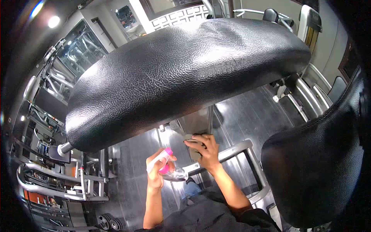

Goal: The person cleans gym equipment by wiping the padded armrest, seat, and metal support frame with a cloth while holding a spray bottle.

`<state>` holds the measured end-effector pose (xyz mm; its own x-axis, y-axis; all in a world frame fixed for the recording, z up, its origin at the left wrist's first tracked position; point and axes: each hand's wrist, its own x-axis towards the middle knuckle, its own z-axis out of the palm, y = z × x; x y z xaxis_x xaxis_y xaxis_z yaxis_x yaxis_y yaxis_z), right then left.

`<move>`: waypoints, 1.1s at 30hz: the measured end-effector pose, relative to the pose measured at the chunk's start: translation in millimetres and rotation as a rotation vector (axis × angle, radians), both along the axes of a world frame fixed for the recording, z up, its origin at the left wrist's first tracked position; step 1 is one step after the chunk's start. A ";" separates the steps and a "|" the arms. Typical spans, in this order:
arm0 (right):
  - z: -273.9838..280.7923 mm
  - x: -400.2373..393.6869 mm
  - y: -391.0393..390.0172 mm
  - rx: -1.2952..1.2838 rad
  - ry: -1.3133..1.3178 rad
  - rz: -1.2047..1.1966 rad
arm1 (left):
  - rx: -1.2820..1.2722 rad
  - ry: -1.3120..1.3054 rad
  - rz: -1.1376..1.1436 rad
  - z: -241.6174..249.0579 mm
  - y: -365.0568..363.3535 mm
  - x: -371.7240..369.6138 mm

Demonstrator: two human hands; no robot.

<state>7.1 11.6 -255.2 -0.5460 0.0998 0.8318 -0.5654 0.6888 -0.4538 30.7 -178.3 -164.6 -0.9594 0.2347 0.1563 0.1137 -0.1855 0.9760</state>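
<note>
My left hand (pixel 155 169) is wrapped round a spray bottle (pixel 176 174) with a pink and white trigger head and a clear body. The bottle tilts, its base toward the right. Beside it, my right hand (pixel 208 154) has its fingers curled over a grey-beige piece (pixel 194 154) at the upright post (pixel 197 121); I cannot tell whether this piece is a cloth or part of the machine. Above both hands stretches a large black padded cushion (pixel 185 73) with creased, shiny leather-like covering.
A second black pad (pixel 313 174) stands close on the right. Silver frame tubing (pixel 235 149) runs beside my right forearm. Gym machines (pixel 62 181) line the left side, with weight plates (pixel 110 222) on the dark floor (pixel 131 193). More equipment stands at the back right.
</note>
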 end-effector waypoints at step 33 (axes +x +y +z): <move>-83.4 -5.7 5.0 -0.486 -0.105 -0.121 | -0.006 -0.189 0.058 -24.7 8.1 -5.1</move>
<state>1.4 16.6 -338.5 -0.5849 0.5292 0.6147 -0.4287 0.4417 -0.7881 25.6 -170.2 -189.4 -0.9835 0.1788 -0.0288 -0.0612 -0.1784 0.9821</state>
